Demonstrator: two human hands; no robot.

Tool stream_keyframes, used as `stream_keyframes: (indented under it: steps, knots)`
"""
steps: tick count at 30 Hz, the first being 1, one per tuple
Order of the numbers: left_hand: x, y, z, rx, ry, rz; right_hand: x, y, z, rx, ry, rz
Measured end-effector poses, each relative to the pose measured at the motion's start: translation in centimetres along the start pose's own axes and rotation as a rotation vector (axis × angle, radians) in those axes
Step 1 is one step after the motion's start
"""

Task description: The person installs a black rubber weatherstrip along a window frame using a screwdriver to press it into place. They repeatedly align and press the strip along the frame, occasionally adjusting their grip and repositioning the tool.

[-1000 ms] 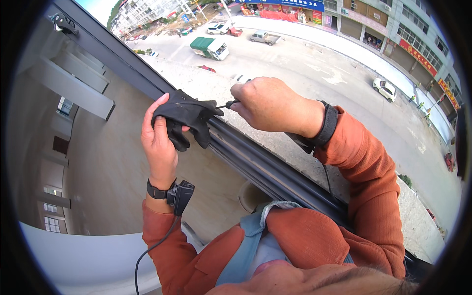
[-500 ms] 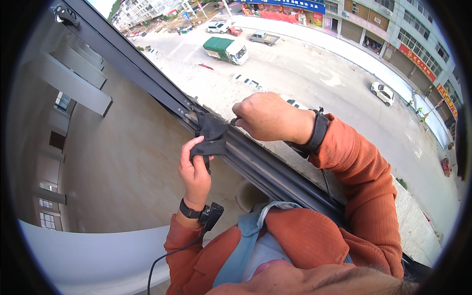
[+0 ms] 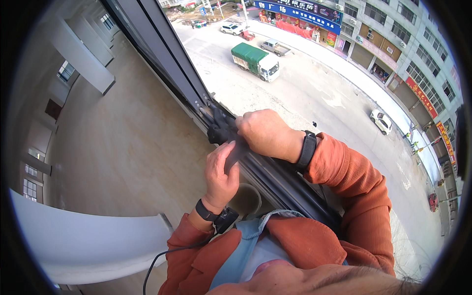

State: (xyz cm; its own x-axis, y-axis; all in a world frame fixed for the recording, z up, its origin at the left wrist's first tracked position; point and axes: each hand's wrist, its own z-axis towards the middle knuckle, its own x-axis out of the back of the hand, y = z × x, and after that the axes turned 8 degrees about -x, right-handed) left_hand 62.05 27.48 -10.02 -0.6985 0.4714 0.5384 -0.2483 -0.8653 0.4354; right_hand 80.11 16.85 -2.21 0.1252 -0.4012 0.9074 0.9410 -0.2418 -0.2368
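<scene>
A dark cloth lies bunched over the dark metal window track, close to the foot of an upright frame bar. Part of the cloth is smeared by motion. My left hand is on the indoor side, with its thumb and fingers curled on the cloth's near end. On the street side, my right hand makes a fist against the cloth, knuckles up. Its fingertips are hidden, so what sits inside that fist cannot be made out.
Beside my left wrist, a round bucket stands on the indoor floor. A white curved ledge runs along the lower left. Beyond the window, far below, lies a street with a green-topped truck and cars.
My right hand has come down and left onto the cloth. The left hand has shifted right and slightly lower, and the cloth is bunched tighter. The whole view has turned somewhat.
</scene>
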Motion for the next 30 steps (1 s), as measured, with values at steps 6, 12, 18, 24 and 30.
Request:
stream_keyframes:
  steps: [6,12,18,24,30]
  knots:
    - [8.0,-6.5,4.8,0.046,-0.024,0.030,-1.0,-5.4,12.3,0.039,-0.018,-0.072]
    - [23.3,-11.1,14.0,0.060,-0.062,0.139,4.1,-14.9,28.4,-0.104,-0.064,-0.023]
    - [37.6,-11.7,20.6,-0.004,-0.096,0.152,12.4,-24.6,37.3,-0.029,0.089,-0.065]
    - [53.4,-16.7,27.5,0.013,-0.075,0.101,16.1,-36.4,52.3,-0.016,-0.041,-0.203]
    - [64.9,-26.5,33.6,-0.022,-0.066,0.049,16.5,-43.5,68.6,0.007,-0.096,-0.220]
